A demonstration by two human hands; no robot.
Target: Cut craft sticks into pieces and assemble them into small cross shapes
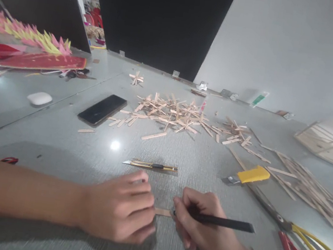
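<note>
A flat wooden stick [163,212] lies on the grey surface, running from under my left hand toward my right. My left hand [124,208] is closed over its left part, fingers curled and pressed down, so that end is hidden. In my right hand [201,224] a slim black pen-like tool [227,223] is gripped like a pencil. Its tip is at the stick's right part, largely covered by my fingers; whether it is a pen or a blade I cannot make out. Just beyond both hands rests a gold craft knife [154,166], blade pointing left.
Many short wooden sticks [174,111] are heaped farther back, with a black phone [103,109] to their left. At right lie a yellow-handled tool [253,175], shears with red and yellow handles [280,219] and long thin strips [310,188]. A white case [39,98] sits left.
</note>
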